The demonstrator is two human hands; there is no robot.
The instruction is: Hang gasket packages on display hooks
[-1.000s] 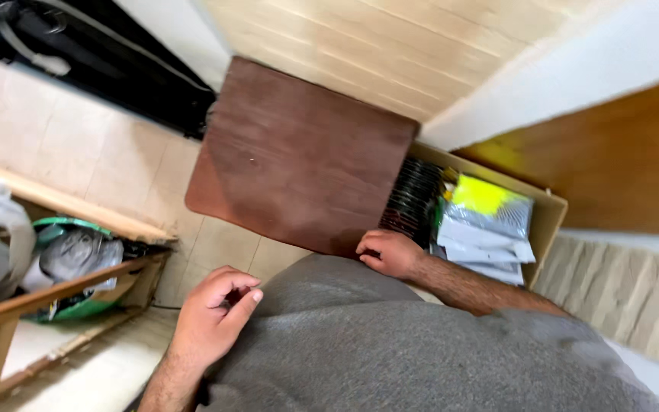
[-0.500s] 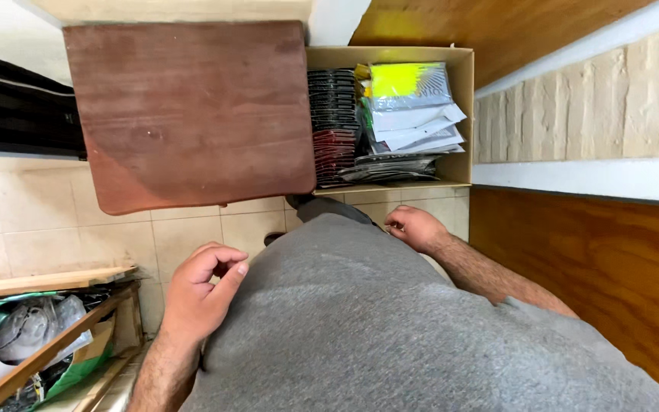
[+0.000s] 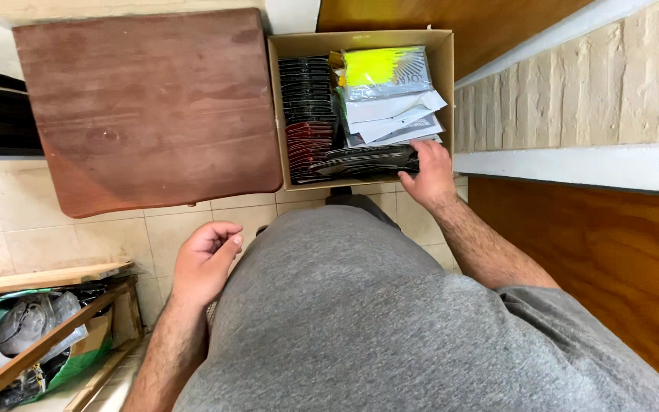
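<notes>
Reaching down into an open cardboard box (image 3: 445, 72) on the tiled floor (image 3: 62, 236), the person's right hand (image 3: 427, 169) rests at the box's near edge, fingers laid over the end of a dark glossy packet (image 3: 368, 159). That packet lies flat across the lower part of the box, its long axis running left to right, with the right end under the hand. Whether the fingers have closed around it or only press on top cannot be told from above; the thumb side is hidden.

Left hand (image 3: 204, 259) hangs loose beside the grey shirt (image 3: 360, 320), fingers half curled, holding nothing, well apart from the box. The right hand is clearly the nearer one.

Inside the box: a row of dark flat packets (image 3: 304, 99) stands on edge along the left wall, some reddish lower down. To their right lies a stack of white and grey bags (image 3: 394, 114), with a bright yellow packet (image 3: 371, 65) on top at the far end.

A worn brown wooden board (image 3: 146, 107) sits just left of the box, touching or nearly touching its side. A wooden crate (image 3: 47, 336) with shoes and bags stands at lower left.
</notes>
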